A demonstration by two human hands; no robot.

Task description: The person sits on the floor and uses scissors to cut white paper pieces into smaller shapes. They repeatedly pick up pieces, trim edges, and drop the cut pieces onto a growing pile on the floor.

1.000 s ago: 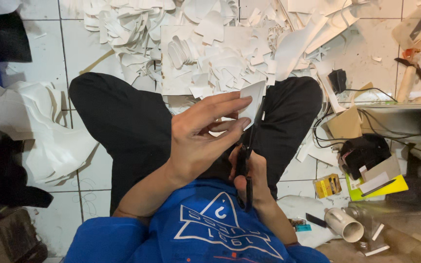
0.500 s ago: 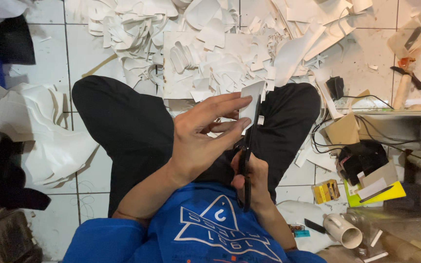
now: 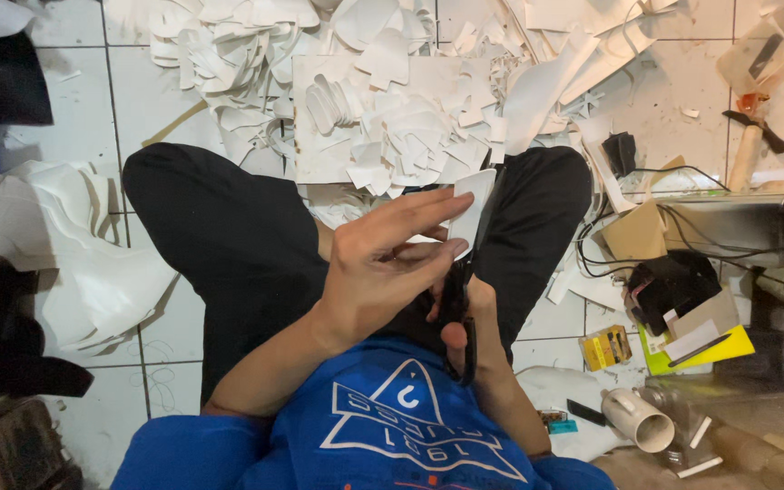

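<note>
I sit cross-legged on a tiled floor in black trousers and a blue shirt. My left hand (image 3: 383, 268) pinches a small white cut piece (image 3: 474, 210) between thumb and fingers, held above my lap. My right hand (image 3: 472, 331), mostly hidden behind the left, grips black scissors (image 3: 458, 304) whose blades reach up along the piece's right edge.
A large heap of white offcuts (image 3: 383, 100) lies on the floor ahead of my knees. Curled white sheets (image 3: 74, 263) lie at the left. On the right are a hammer (image 3: 750, 136), black cables (image 3: 646, 218), cardboard pieces, a yellow pad (image 3: 700, 349) and a white tube (image 3: 637, 419).
The hands, white piece and scissors stay almost in place. The view has shifted slightly downward, so the heap of offcuts sits a little higher in the picture.
</note>
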